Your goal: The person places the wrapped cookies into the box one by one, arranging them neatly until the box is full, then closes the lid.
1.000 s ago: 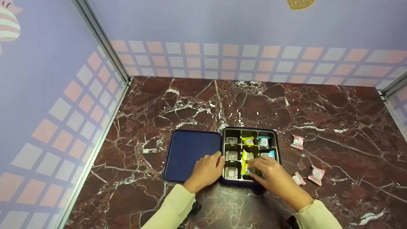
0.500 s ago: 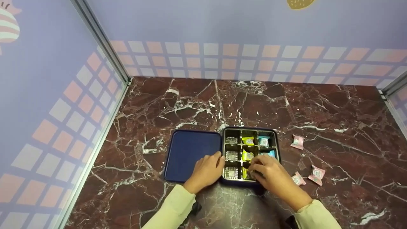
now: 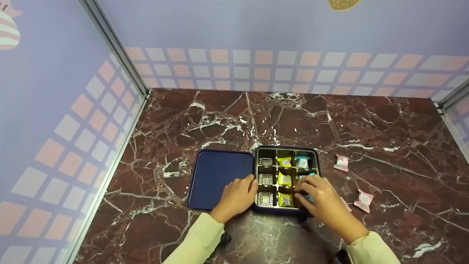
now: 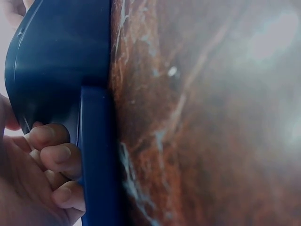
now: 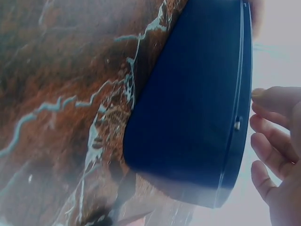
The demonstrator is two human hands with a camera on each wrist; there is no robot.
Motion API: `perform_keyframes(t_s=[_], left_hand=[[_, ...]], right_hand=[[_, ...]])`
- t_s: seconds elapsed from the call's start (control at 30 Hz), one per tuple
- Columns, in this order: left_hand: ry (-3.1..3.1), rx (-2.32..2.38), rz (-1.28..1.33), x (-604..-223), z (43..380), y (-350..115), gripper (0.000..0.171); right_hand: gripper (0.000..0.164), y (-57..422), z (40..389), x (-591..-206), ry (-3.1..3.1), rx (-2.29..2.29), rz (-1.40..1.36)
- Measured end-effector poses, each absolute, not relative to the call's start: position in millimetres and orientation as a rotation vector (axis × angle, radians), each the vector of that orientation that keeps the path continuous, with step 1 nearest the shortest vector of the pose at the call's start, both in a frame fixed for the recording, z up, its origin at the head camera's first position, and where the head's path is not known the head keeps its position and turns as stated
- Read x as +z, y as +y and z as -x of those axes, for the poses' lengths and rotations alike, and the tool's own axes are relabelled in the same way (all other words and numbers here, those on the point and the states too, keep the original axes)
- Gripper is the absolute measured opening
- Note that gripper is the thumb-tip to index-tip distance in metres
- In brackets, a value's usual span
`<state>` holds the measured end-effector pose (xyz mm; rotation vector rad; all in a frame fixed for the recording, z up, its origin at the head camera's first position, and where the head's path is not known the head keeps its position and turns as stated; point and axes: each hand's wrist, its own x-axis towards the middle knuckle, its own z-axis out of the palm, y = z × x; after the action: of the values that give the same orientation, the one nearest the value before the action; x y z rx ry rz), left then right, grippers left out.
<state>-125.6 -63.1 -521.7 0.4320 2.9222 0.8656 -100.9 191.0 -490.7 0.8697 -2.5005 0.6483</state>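
A dark blue tin [image 3: 285,211] with a sectioned plastic tray stands open, its lid [image 3: 221,179] lying flat to its left. Yellow-wrapped candies [image 3: 285,200] fill the middle column; blue-wrapped ones [image 3: 303,162] lie in the right column. My left hand [image 3: 238,194] rests over the lid's edge, fingers loosely bent and touching the lid beside the tin's left wall [image 4: 61,52]. Above the lower right compartment is my right hand [image 3: 318,194], partly hiding a blue wrapper. Its fingers [image 5: 273,141] are bent and spread near the rim, with nothing visible between them.
Pink-wrapped candies [image 3: 364,200] lie on the marbled table [image 3: 220,121] right of the tin, one mostly hidden by my right hand. The tray's left column shows bare clear ridged bottoms [image 3: 265,179]. Panels [image 3: 256,29] enclose the table at the back and sides.
My right hand has shifted right, from the lower middle compartment towards the lower right one. The lower yellow candy is now fully uncovered. My left hand has stayed in place.
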Motion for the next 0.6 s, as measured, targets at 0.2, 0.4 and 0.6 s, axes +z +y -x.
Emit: perform_keyframes(t_s=[0.2,0.4,0.6], left_hand=[[2.933,0.864,-0.432,-522.3,125.3,-62.7,0.03],[2.934,0.848,-0.429,-522.8,125.6,-62.3,0.03],[2.955,0.836,-0.43,-522.2,124.9,-62.1,0.029]], right_hand=[[0.02,201.3,96.3,-489.3,-2.525,0.665,-0.788],[0.021,213.2,92.3,-488.3,-2.577,0.659,-0.704],[0.017,224.3,89.8,-490.0,-2.514,0.673,-0.661]])
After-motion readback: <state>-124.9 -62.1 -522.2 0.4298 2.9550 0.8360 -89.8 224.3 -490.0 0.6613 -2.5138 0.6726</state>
